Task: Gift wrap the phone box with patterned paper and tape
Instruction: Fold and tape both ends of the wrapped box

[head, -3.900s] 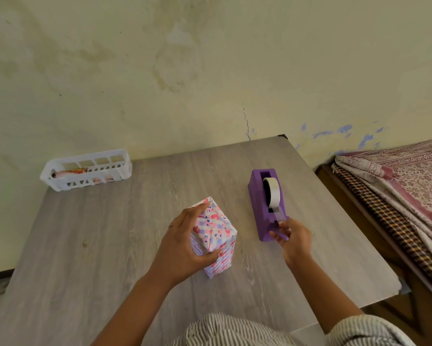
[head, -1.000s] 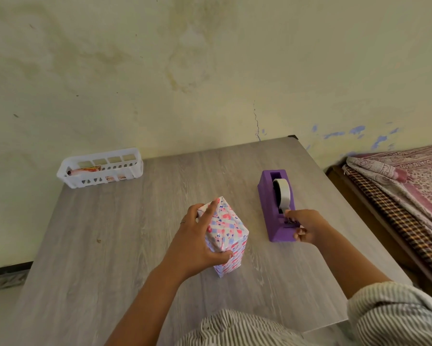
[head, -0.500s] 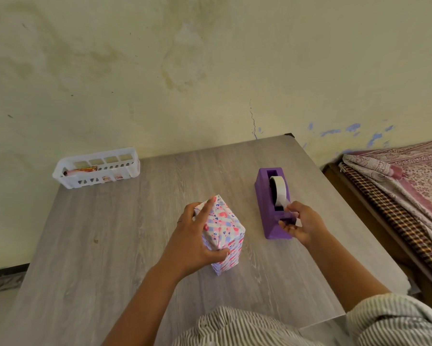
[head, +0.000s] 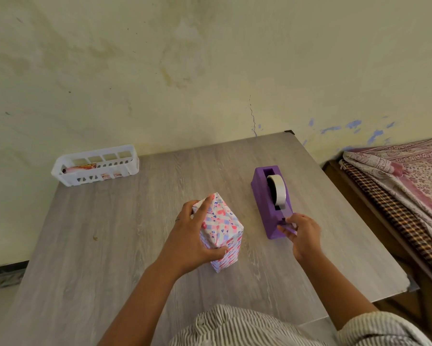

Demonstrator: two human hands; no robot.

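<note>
Wrapped phone box (head: 221,231) stands upright on end on the counter (head: 115,236), roughly mid-counter, patterned paper covering every visible face, folded flaps meeting on the top end.

Left hand (head: 192,239) grips the box from its left side: fingers (head: 205,204) laid over the top flaps, thumb curled round the near edge, pressing the paper down.

Tape dispenser (head: 269,203), purple, sits just right of the box, apart from it, long axis running away from the person. Tape roll (head: 277,189) seated in its slot, white-ish.

Right hand (head: 303,233) is at the dispenser's near end, by the cutter. Fingers narrow, curled in a pinch at the tape end; the strip itself is too thin and clear to make out, so can't tell how much is pulled out.

White plastic basket (head: 97,164) far left of the box, at the counter's back edge against the wall (head: 210,71); some pink/orange item inside, can't identify.

Bed (head: 404,186) with patterned sheets well right of the box, beyond the counter edge.

Striped sleeve (head: 382,329) visible on the right arm, bottom of the view.
</note>
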